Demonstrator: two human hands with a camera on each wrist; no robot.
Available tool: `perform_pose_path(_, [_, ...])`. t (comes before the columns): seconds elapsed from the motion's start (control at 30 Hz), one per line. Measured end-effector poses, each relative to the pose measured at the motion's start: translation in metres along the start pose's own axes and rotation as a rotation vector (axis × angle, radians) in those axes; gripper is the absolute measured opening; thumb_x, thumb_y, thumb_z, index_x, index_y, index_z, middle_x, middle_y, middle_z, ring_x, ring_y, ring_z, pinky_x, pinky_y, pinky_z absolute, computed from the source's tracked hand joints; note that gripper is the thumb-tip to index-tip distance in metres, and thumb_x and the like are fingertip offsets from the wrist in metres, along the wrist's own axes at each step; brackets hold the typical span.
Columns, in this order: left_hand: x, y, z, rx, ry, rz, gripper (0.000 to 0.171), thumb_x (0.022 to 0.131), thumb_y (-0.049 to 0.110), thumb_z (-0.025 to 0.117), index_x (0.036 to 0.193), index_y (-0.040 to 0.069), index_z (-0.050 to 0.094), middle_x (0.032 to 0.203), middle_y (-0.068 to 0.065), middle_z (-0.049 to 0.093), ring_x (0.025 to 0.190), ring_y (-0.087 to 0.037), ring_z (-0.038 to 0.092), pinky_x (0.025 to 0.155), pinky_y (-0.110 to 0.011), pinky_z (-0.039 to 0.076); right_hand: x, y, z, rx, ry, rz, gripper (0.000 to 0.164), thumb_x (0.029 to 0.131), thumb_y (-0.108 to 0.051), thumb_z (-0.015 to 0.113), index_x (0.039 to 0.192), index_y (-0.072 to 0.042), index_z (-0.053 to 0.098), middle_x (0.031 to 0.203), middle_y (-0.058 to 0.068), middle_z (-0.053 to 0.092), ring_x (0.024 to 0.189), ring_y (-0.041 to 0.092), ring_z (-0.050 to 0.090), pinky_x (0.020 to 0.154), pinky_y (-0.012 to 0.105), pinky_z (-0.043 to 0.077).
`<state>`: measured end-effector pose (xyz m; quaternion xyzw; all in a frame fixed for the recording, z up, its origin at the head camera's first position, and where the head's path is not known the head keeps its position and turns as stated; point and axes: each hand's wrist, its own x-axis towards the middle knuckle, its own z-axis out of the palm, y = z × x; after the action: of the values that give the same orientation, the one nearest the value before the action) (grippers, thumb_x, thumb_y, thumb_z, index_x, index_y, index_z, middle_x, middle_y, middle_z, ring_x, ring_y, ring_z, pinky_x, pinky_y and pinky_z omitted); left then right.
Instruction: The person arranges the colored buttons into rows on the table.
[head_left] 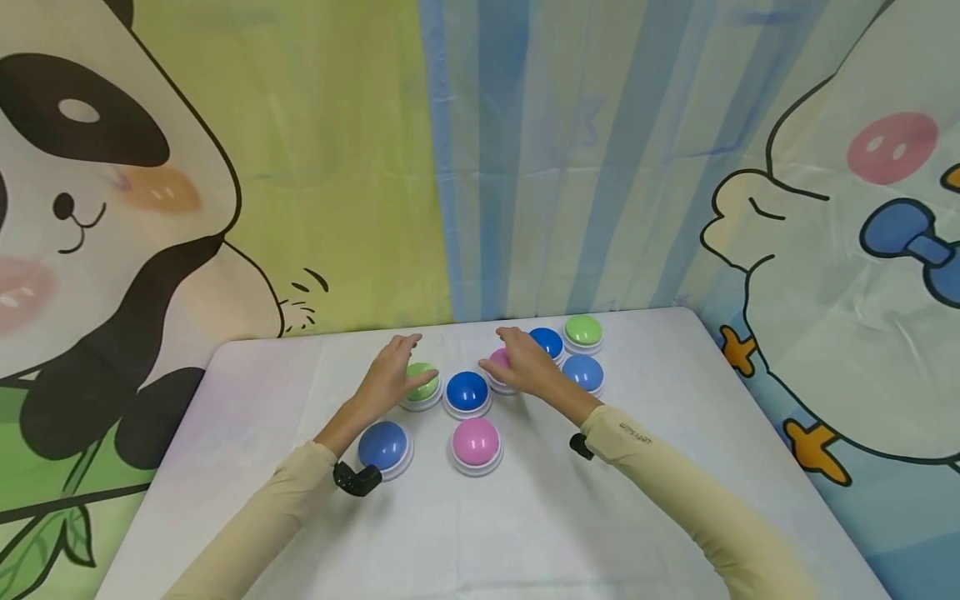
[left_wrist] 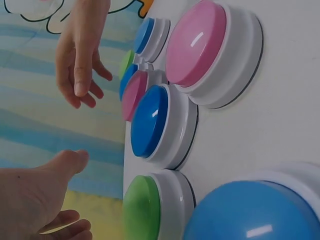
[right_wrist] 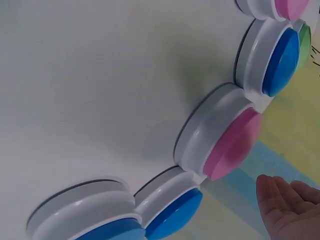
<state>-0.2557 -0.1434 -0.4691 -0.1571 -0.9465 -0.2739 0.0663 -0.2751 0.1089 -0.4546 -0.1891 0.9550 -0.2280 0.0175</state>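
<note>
A person's left hand and right hand reach in over a white table, on which stand eight round push buttons. Every button sits flat on a white ring-shaped base, its coloured dome facing up, so its axis runs upright and its outline is circular, wider than tall. The left hand hovers by the left green button, its thumb apart from the fingers and its grasp holding nothing; in the left wrist view the palm is clear of the dome. The right hand hangs above the rear pink button, thumb and fingers likewise apart around nothing, and the right wrist view shows its fingertips well off that dome. Between these two buttons is the middle dark blue button; the line of them slants away rearward to the right, through the rear dark blue button to the far green button near the table's back edge. The right light blue button stands just in front of the far green one. Nearer the person are the front pink button and, to its left, the left light blue button. Each white base holds one dome, set within its rim.
</note>
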Motion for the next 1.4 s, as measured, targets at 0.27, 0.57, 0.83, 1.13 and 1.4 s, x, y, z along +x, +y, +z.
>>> perform_pose_path(0.27, [0.02, 0.009, 0.01, 0.012, -0.139, 0.054, 0.072, 0.078, 0.038, 0.071, 0.135, 0.008, 0.041, 0.127, -0.014, 0.051, 0.116, -0.03, 0.05, 0.094, -0.046, 0.048, 0.013, -0.004, 0.0, 0.002, -0.157, -0.063, 0.071, 0.082, -0.048, 0.061, 0.138, -0.009, 0.039, 0.124, 0.013, 0.053, 0.115, 0.025, 0.05, 0.091, 0.04, 0.05])
perform_pose_path(0.57, [0.025, 0.002, 0.026, 0.068, -0.423, 0.183, 0.077, 0.073, 0.043, 0.074, 0.137, 0.013, 0.042, 0.134, -0.006, 0.049, 0.124, -0.023, 0.045, 0.103, -0.042, 0.041, 0.017, 0.005, 0.016, -0.095, -0.371, -0.291, 0.078, 0.074, -0.043, 0.073, 0.136, -0.009, 0.042, 0.128, 0.007, 0.054, 0.121, 0.019, 0.045, 0.103, 0.036, 0.042])
perform_pose_path(0.83, [0.023, -0.002, 0.036, 0.078, -0.439, 0.271, 0.078, 0.069, 0.046, 0.076, 0.133, 0.012, 0.047, 0.126, -0.005, 0.056, 0.114, -0.02, 0.05, 0.097, -0.036, 0.045, 0.017, 0.003, 0.026, -0.139, -0.385, -0.298, 0.075, 0.072, -0.045, 0.074, 0.133, -0.011, 0.045, 0.128, 0.003, 0.054, 0.124, 0.02, 0.043, 0.109, 0.038, 0.035])
perform_pose_path(1.13, [0.023, -0.008, 0.044, 0.087, -0.418, 0.289, 0.08, 0.07, 0.051, 0.073, 0.134, 0.012, 0.045, 0.131, -0.002, 0.055, 0.122, -0.018, 0.049, 0.116, -0.048, 0.017, 0.016, 0.002, 0.026, -0.151, -0.356, -0.356, 0.071, 0.073, -0.041, 0.074, 0.13, -0.009, 0.046, 0.125, 0.004, 0.056, 0.121, 0.019, 0.047, 0.117, 0.043, 0.016])
perform_pose_path(1.4, [0.022, -0.013, 0.045, 0.045, -0.37, 0.336, 0.077, 0.069, 0.049, 0.075, 0.132, 0.015, 0.047, 0.129, 0.001, 0.056, 0.122, -0.015, 0.049, 0.116, -0.045, 0.019, 0.016, 0.002, 0.027, -0.154, -0.343, -0.404, 0.068, 0.076, -0.04, 0.072, 0.131, -0.009, 0.046, 0.124, 0.003, 0.057, 0.12, 0.017, 0.049, 0.117, 0.041, 0.017])
